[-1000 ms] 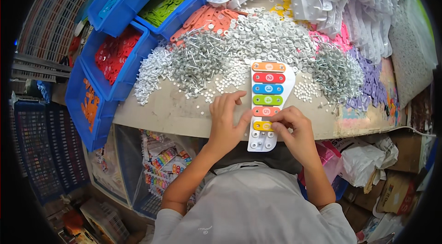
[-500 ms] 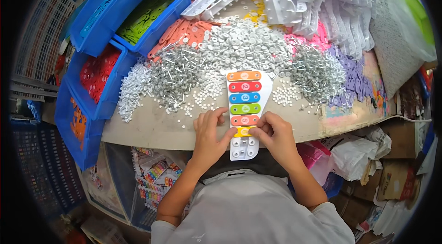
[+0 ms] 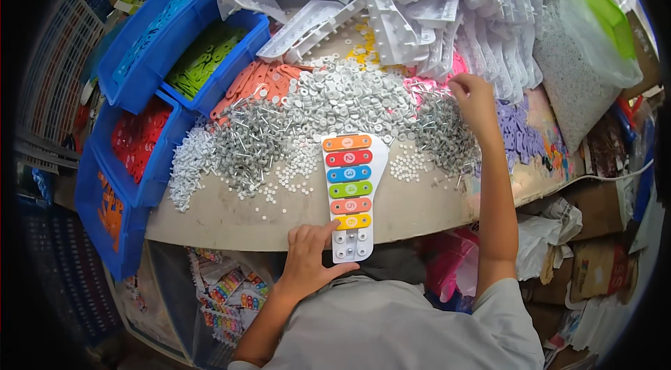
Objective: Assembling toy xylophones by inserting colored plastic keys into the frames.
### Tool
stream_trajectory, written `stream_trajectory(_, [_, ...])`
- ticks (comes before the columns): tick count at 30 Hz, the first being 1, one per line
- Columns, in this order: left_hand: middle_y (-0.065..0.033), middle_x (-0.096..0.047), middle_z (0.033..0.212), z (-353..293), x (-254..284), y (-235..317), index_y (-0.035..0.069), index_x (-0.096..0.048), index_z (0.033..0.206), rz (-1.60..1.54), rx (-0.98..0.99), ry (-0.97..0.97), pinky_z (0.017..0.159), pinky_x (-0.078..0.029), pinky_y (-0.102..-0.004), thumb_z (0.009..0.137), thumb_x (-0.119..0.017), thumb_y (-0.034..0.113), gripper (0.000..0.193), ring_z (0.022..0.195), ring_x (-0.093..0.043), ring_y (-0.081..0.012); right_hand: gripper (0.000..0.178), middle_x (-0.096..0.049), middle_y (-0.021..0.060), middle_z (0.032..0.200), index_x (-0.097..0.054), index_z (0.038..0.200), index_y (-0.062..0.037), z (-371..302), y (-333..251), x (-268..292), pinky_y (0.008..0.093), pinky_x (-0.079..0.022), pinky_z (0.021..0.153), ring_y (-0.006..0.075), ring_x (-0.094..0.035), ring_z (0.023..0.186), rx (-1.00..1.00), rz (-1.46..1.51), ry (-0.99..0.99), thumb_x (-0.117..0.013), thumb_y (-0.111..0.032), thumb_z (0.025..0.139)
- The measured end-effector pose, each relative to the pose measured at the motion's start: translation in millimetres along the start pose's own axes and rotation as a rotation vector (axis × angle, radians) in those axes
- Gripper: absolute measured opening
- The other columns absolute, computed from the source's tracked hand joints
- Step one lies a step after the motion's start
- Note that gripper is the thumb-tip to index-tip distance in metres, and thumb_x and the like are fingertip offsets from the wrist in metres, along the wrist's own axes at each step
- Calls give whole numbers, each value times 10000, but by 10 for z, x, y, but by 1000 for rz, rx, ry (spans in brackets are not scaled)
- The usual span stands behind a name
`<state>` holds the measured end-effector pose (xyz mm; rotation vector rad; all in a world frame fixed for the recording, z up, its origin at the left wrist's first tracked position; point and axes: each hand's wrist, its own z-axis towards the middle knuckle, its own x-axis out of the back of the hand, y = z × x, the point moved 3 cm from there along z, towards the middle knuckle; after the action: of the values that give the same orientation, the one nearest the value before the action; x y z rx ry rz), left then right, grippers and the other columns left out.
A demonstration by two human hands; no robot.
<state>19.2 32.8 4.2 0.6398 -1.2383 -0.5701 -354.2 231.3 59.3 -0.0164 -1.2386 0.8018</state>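
Our right hand (image 3: 475, 101) has left the rounded yellow plastic bar (image 3: 355, 221) and reached out to the heap of flat bright pink plastic pieces (image 3: 458, 64), toward the worktop's far right. Its fingertips draw close together; we cannot tell whether they pinch anything. From there, the tapered white plastic board (image 3: 378, 162) with six coloured bars lies to the left and nearer us, its long axis running inward from the front edge, which its lower end overhangs. Our left hand (image 3: 304, 258) is much the nearer, unclosed, thumb spread, forefinger at the yellow bar's left end. On the beige worktop (image 3: 419, 206), silver metal pins (image 3: 447, 136) lie between board and right hand; blue plastic bins (image 3: 115, 230) line the left edge.
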Motion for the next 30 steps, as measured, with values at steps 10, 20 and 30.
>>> stream_trajectory(10, [-25,-582,911,26,-20,8,79,-557,1332,4,-39,66,881,-373,-410,696,-912,421,805,891,-550,-229,155,-695,142,860,-767,982,-92,154,-95,-426,461,-520,764,346,-670,837,250,-319,-74,-710,-131,843])
stream_trajectory(20, [-10,-584,827,46,-55,18,68,-574,1297,7,-117,209,850,-373,-388,625,-960,372,833,838,-537,-216,179,-677,158,883,-689,1011,-65,105,-70,-452,485,-512,791,360,-653,903,227,-330,-144,-687,-73,832])
stream_trajectory(30, [-20,-593,862,137,-128,-46,57,-583,1306,-19,-36,189,850,-380,-396,719,-898,375,738,847,-552,-230,143,-657,162,844,-624,1006,4,69,-82,-434,407,-494,722,298,-625,780,135,54,-187,-655,-23,869])
